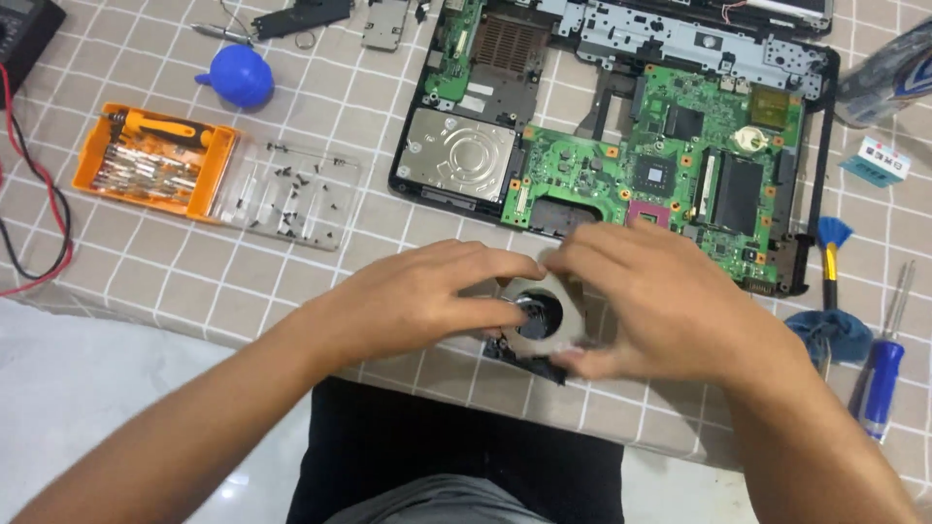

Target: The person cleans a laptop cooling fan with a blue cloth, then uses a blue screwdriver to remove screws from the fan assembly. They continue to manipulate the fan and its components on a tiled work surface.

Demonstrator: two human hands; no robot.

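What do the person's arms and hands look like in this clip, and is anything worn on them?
Both forearms are bare, with no sleeves in view. The left hand and right hand have no gloves, and no rings, watch or wrist strap show. The hands look slightly blurred.

The tabletop [146, 281] wears a beige cloth checked with white lines. The circuit board [621, 165] is green, the drive [456, 155] beside it silver. The bit case [155, 160] is orange, its lid [291, 194] clear and speckled with dark screws. The blower [236, 76] is blue, the screwdriver [882, 378] handle blue, the fan [537, 318] black and grey.
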